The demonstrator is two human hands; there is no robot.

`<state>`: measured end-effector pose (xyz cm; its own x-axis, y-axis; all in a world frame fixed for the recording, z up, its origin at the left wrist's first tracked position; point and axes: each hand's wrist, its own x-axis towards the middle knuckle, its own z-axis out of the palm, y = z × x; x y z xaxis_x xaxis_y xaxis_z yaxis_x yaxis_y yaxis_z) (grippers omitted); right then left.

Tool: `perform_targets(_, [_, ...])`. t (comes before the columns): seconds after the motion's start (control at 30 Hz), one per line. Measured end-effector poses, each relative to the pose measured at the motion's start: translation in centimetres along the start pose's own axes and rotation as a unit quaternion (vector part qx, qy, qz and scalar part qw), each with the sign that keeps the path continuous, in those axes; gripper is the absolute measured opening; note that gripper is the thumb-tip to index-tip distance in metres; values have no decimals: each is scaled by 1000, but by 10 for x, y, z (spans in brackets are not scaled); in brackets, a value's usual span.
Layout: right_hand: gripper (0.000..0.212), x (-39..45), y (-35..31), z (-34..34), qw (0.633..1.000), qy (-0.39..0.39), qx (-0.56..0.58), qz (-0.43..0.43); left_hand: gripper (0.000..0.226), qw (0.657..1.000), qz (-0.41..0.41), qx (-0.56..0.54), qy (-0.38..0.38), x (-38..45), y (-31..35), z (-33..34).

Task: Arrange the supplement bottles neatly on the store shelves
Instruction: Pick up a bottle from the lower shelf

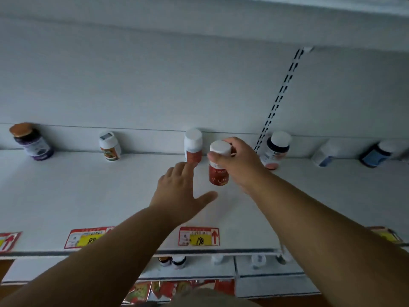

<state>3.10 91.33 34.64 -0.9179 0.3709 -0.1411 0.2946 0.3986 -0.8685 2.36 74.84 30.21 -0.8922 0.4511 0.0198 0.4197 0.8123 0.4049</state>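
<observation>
Right hand [238, 161] grips a red supplement bottle [218, 165] by its white cap, just above the white shelf [88, 191]. Left hand [180, 191], fingers spread loose, touches the red-labelled bottle [193, 146] standing just behind it against the back wall.

Shelf-edge price tag [199, 236]: "198", red arrow. Left tag [87, 238]: "88".

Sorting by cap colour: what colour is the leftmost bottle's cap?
Orange-brown, on the purple-labelled bottle; head view.

Left hand [177, 191] reaches forward, fingers spread; right hand [239, 160] curls in a grip.
</observation>
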Motion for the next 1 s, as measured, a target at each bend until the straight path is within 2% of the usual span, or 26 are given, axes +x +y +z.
perform_targets(0.13, [52, 33, 6, -1, 997, 4, -66, -36, 73, 993, 34, 30, 110, 28, 5, -4])
perform_targets(0.23, [42, 55, 8, 7, 990, 14, -123, -65, 72, 984, 68, 90, 136, 48, 0, -9])
perform_targets(0.4, [32, 73, 3, 14, 979, 29, -178, -96, 87, 986, 77, 134, 55, 62, -15, -3])
perform_targets(0.53, [45, 80, 1, 20, 980, 46, -173, -84, 89, 988, 90, 124, 29, 67, -21, -8])
perform_targets(0.67, [56, 69, -1, 24, 983, 61, -163, -62, 90, 985, 110, 131, 14, 70, -24, -18])
perform_targets(0.77, [66, 44, 0, 25, 981, 99, -155, -64, 89, 983, 141, 120, 5, 66, -28, -24])
perform_targets(0.93, [62, -5, 2, 38, 962, 155, -218, -60, 84, 978, 189, 80, 30, 45, -38, -38])
perform_targets(1.0, [60, -22, 1, 49, 959, 158, -227, -59, 84, 980, 185, 66, 34, 29, -48, -42])
